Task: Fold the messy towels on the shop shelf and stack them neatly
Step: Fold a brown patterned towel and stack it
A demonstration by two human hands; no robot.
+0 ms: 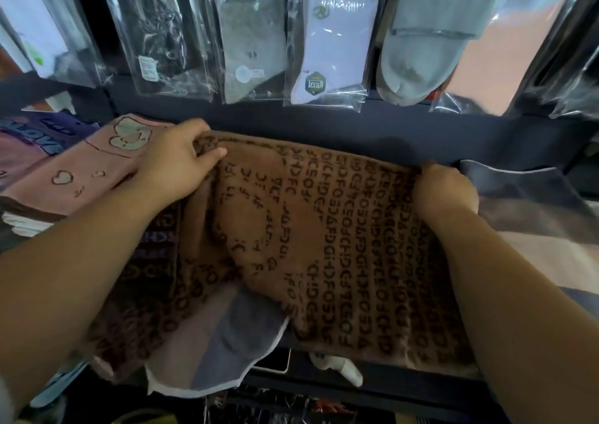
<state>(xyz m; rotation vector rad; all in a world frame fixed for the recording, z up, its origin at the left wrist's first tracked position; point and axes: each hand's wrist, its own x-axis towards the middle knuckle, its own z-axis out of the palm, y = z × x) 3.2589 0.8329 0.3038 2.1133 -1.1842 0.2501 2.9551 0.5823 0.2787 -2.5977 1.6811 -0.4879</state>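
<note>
On the dark shop shelf [324,122] a brown lettered towel [340,245] lies spread between both grips; left hand [176,161] pinches its far left corner, right hand [445,190] clutches its far right edge; a grey towel [227,336] pokes out beneath; left of the grip sits a pink towel stack [81,170]; beyond, bagged socks [327,41] hang.

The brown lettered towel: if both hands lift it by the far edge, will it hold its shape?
Probably not. The brown lettered towel already bunches and creases under the left hand, so it looks floppy. Its near edge overhangs the shelf and would likely drag or sag.
</note>
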